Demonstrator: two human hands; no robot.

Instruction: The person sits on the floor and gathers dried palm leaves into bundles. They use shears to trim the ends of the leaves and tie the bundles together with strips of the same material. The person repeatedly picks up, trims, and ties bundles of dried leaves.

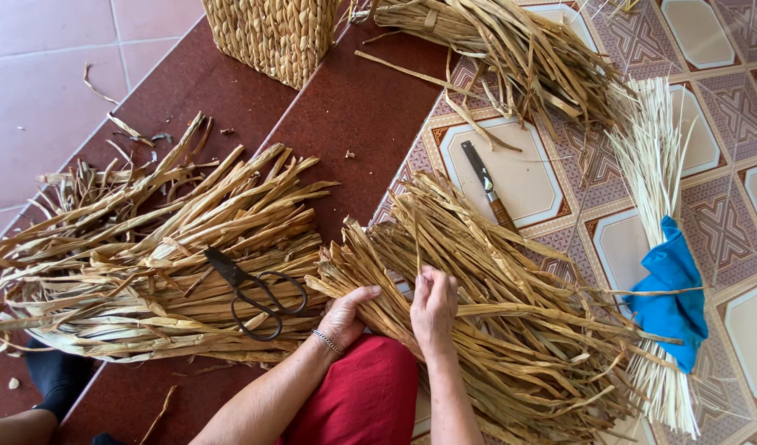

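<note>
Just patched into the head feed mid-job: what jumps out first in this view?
Big heaps of dried straw-coloured leaf strips fill the floor: one bundle sits under both hands, with the left hand resting on it and the right hand pinching a strip. Black scissors lie on the left pile. A knife lies on the patterned tiles, and a bright blue cloth wraps pale thin stalks at the right.

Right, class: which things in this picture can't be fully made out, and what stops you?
Head view:
- Woven basket: top cut off by the frame edge.
- Knife: handle end runs under the dried leaf strips.
- Right hand: fingertips buried in the strips, grip unclear.
- Pale straw bundle: middle hidden by the blue cloth.
</note>
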